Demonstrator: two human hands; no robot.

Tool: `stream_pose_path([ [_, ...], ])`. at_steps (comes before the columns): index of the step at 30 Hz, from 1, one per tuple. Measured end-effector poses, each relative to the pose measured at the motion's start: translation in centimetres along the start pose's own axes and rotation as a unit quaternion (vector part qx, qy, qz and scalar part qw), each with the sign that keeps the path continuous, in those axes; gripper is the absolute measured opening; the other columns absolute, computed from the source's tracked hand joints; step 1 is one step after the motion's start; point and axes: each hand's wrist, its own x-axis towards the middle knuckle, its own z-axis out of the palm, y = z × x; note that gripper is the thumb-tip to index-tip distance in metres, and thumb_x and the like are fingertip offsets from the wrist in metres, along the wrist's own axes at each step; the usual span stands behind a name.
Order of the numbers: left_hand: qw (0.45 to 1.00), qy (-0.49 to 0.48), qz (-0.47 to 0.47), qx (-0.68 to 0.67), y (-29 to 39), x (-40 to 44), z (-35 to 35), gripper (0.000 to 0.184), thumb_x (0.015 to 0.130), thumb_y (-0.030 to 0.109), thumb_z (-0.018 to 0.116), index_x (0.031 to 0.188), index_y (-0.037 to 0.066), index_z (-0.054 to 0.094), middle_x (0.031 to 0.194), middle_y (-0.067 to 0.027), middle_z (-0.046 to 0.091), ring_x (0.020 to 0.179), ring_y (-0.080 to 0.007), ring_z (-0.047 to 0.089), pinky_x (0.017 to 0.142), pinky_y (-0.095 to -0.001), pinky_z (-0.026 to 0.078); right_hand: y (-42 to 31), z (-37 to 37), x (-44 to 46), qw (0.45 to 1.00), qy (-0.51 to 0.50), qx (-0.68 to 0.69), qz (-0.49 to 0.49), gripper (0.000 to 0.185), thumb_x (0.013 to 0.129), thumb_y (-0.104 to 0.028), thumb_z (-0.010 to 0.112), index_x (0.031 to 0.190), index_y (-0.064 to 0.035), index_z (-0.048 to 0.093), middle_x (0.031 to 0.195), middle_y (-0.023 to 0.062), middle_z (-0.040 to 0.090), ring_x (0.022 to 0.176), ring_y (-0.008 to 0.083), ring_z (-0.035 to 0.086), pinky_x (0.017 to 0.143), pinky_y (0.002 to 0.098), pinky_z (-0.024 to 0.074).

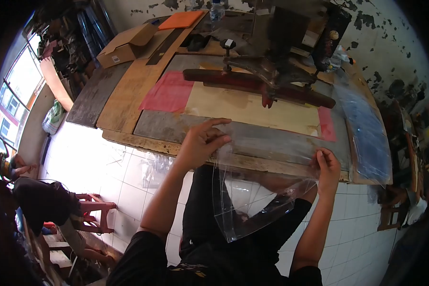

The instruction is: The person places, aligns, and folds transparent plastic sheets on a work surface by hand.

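A transparent plastic piece [262, 190] with seamed edges, like a pouch, hangs between my hands over the table's front edge and my lap. My left hand [202, 140] pinches its upper left corner between thumb and fingers, the index finger reaching forward. At the upper right corner, my right hand [328, 169] grips the plastic with bent fingers. Just beyond lies a cream sheet [243, 109] with pink material [167, 93] at its ends, on a grey board [162, 126]. The dark red bar [224, 78] of a press stands over the cream sheet.
Bluish transparent plastic sheets [367, 133] lie along the table's right side. A cardboard box [127, 46], an orange folder [181, 20] and a water bottle [217, 10] are at the back. Another person [45, 200] sits low at the left beside a red stool [94, 212].
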Motion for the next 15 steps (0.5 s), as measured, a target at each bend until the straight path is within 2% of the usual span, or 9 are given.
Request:
stream_pose_path([
  [1,1.0,0.001,-0.003,0.0,-0.2,0.0,0.0,0.041,0.098,0.005,0.076,0.138,0.002,0.064,0.093,-0.0046,0.077,0.075,-0.0035,0.063,0.065,-0.0218,0.05,-0.2,0.0,-0.1,1.0,0.002,0.02,0.013,0.022,0.104,-0.02,0.071,0.116,-0.0019,0.074,0.093,0.0003,0.071,0.082,0.0089,0.064,0.076,0.0238,0.0487],
  [3,0.999,0.011,0.008,0.03,-0.7,0.0,0.0,0.039,0.099,0.008,0.076,0.136,0.003,0.067,0.089,-0.0033,0.076,0.067,-0.0019,0.056,0.057,-0.0221,0.045,-0.7,0.2,-0.3,1.0,0.002,0.018,0.015,0.022,0.104,-0.02,0.071,0.116,-0.0018,0.074,0.092,0.0004,0.07,0.082,0.0091,0.064,0.076,0.024,0.0488],
  [10,0.997,0.052,0.026,0.044,-0.5,-0.2,0.6,0.031,0.101,0.009,0.073,0.132,0.006,0.071,0.086,-0.0013,0.076,0.067,-0.0022,0.057,0.058,-0.0227,0.046,-0.9,0.2,-0.6,1.0,0.002,0.023,0.015,0.023,0.103,-0.02,0.072,0.115,-0.0005,0.074,0.093,0.0017,0.071,0.083,0.0105,0.065,0.078,0.025,0.0498],
  [14,0.997,0.045,0.0,0.062,0.2,-0.4,0.5,0.031,0.103,0.01,0.07,0.134,0.007,0.071,0.081,0.0016,0.071,0.068,-0.0025,0.053,0.061,-0.0223,0.045,-1.5,-0.2,-0.8,0.999,0.03,-0.034,0.001,0.025,0.103,-0.021,0.073,0.116,-0.0003,0.073,0.093,0.0021,0.07,0.084,0.0108,0.065,0.08,0.0259,0.0534],
  [15,0.996,0.048,0.0,0.071,0.1,-0.4,0.5,0.031,0.104,0.011,0.069,0.134,0.006,0.071,0.079,0.0025,0.068,0.068,-0.0026,0.052,0.061,-0.0222,0.044,-2.1,-0.2,-1.0,0.999,0.009,-0.038,0.01,0.025,0.103,-0.021,0.073,0.117,0.0002,0.074,0.095,0.0024,0.071,0.086,0.0105,0.066,0.081,0.0256,0.0535],
])
